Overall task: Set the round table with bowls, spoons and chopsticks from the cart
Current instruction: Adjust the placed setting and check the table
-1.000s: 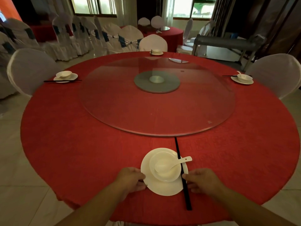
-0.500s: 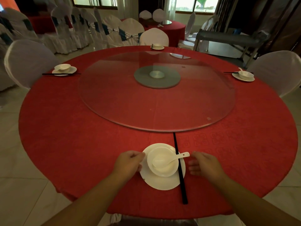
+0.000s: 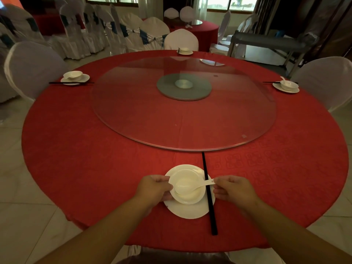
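On the near edge of the round red table (image 3: 95, 168) lies a white plate (image 3: 190, 210) with a white bowl (image 3: 190, 176) on it. A white spoon (image 3: 187, 188) rests in the bowl, handle pointing right. Black chopsticks (image 3: 208, 195) lie along the plate's right side. My left hand (image 3: 154, 189) grips the bowl's left rim. My right hand (image 3: 234, 191) pinches the tip of the spoon handle.
Three other settings stand at the left (image 3: 75, 78), far (image 3: 184, 51) and right (image 3: 285, 86) edges. A glass turntable (image 3: 133, 111) covers the table's middle. White-covered chairs (image 3: 32, 69) surround the table. A grey cart (image 3: 266, 42) stands at the back right.
My left hand moved from the plate's edge onto the bowl's rim. My right hand left the chopsticks and took hold of the spoon handle's tip.
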Demonstrator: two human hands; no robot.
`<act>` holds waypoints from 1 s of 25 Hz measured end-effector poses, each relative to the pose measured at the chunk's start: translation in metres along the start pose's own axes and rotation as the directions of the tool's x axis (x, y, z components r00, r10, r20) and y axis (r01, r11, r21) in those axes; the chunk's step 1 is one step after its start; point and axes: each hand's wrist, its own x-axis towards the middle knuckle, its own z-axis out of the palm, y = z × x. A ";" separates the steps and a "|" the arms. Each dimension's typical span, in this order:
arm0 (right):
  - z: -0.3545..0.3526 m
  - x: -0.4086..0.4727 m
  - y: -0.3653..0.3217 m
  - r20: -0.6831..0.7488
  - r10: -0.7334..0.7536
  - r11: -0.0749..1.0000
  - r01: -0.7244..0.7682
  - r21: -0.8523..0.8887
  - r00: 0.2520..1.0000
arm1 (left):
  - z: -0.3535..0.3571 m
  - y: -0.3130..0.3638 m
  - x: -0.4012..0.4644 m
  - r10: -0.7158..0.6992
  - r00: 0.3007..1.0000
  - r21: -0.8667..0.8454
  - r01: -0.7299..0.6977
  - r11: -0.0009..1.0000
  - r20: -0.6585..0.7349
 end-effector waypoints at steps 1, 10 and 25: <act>0.001 -0.001 0.000 -0.007 0.011 1.000 -0.011 0.010 1.000 | -0.001 -0.001 0.000 0.001 1.000 -0.006 -0.001 1.000 0.002; -0.001 -0.006 0.013 -0.027 0.157 0.986 -0.158 -0.050 0.987 | -0.020 -0.016 0.006 -0.029 0.998 0.079 0.034 0.996 -0.061; 0.001 -0.009 0.008 0.006 0.173 0.983 -0.172 -0.069 0.985 | -0.019 -0.012 0.001 -0.061 0.998 0.034 0.062 0.998 -0.034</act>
